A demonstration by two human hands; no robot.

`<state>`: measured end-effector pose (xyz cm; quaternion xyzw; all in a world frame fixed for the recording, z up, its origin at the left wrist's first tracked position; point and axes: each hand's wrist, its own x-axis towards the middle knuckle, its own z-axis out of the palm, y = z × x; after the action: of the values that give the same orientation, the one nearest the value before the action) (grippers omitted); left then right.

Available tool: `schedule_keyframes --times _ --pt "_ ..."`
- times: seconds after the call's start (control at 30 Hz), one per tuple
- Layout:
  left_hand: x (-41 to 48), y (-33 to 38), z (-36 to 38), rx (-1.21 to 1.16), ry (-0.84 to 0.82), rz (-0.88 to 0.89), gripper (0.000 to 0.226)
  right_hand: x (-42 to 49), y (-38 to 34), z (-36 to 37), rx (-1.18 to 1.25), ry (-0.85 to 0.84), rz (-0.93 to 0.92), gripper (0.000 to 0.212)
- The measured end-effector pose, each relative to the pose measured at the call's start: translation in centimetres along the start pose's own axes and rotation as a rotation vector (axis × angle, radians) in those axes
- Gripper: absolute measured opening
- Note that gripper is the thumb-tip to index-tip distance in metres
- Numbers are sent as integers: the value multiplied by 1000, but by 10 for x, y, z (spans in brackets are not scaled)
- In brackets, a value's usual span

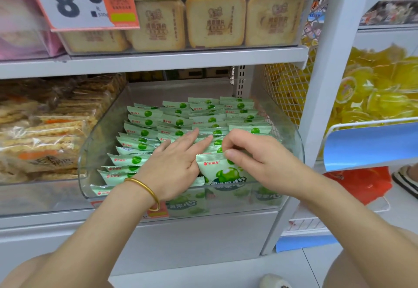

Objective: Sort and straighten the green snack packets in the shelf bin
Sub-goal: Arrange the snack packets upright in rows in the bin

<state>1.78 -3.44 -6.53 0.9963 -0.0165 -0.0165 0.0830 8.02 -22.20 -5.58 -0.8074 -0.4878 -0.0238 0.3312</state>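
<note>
A clear plastic bin [90,152] on the lower shelf holds several pale green snack packets [144,115] lying in overlapping rows. My left hand [172,163], with a gold bangle at the wrist, lies flat with straight fingers on the packets in the middle of the bin. My right hand [255,156] pinches the top edge of an upright green packet [217,170] standing against the bin's front wall. The two hands almost touch over this packet.
To the left sits a bin of brown rice-cracker packs [45,129]. Square pastries [214,20] and a price sign [74,0] fill the shelf above. Yellow jelly cups [373,93] sit at the right behind a white post [325,79].
</note>
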Motion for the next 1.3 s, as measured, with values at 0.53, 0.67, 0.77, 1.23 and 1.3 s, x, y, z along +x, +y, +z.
schedule_keyframes --times 0.53,0.67,0.77,1.23,1.3 --pt "-3 13 -18 -999 441 110 36 29 1 -4 590 629 256 16" --pt "-3 16 -18 -1007 263 283 62 38 4 0 636 643 297 14" --pt "1 12 -18 -986 249 279 69 44 7 2 678 643 337 12" --pt "-3 4 -23 -1239 239 334 85 40 2 9 732 491 364 38" --pt "-4 4 -23 -1232 231 336 86 38 1 8 733 501 361 37"
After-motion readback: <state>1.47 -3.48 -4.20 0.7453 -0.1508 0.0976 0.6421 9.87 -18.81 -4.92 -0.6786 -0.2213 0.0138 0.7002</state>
